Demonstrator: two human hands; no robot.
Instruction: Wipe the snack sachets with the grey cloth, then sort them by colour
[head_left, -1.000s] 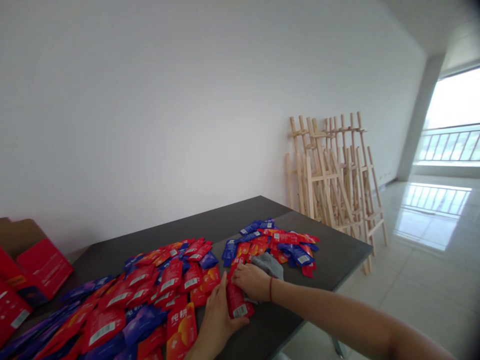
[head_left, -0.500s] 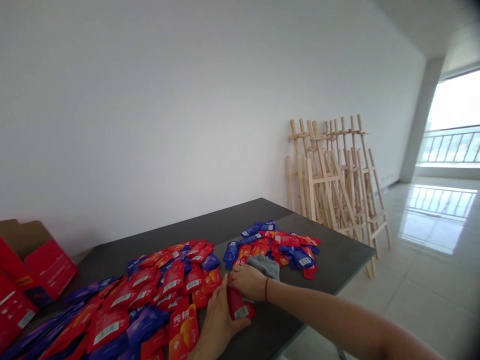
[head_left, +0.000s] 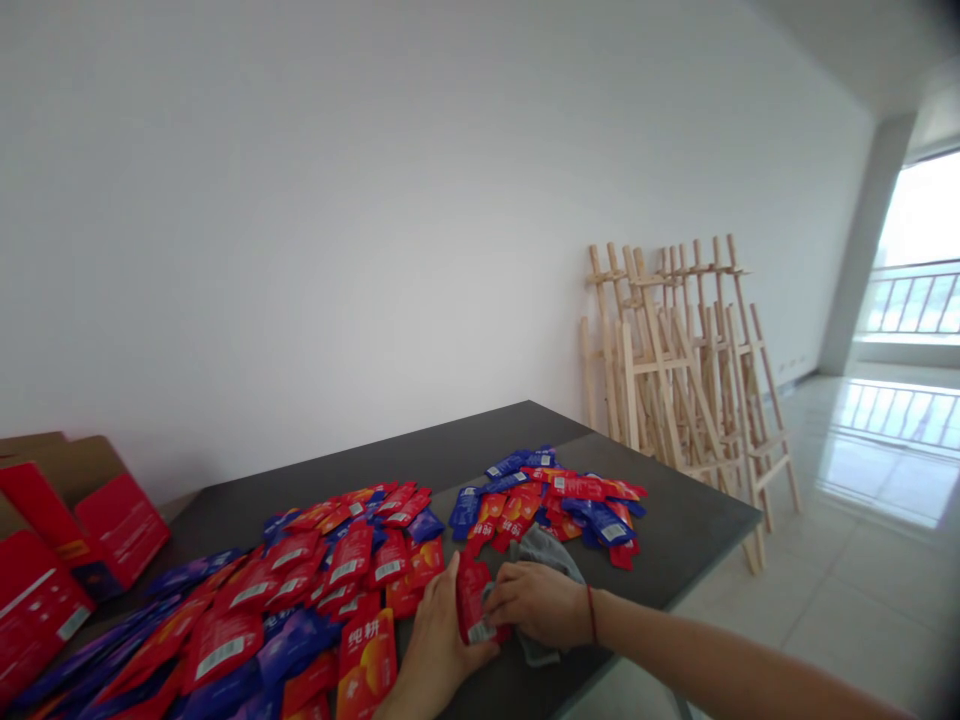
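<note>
Open red boxes (head_left: 124, 530): far left, cut off by frame, contents unseen | red pouch (head_left: 469, 595): on table (head_left: 690, 510) between hands | left hand (head_left: 436, 632): spread wide, touching pouch | right hand (head_left: 544, 605): gripping grey cloth (head_left: 551, 552) against pouch

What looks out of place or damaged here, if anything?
Nothing looks spilled or torn. The pouches lie askew in loose, overlapping heaps on the table, pointing every which way, which looks untidy. The cloth in the right hand is bunched up, but that isn't odd.
</note>
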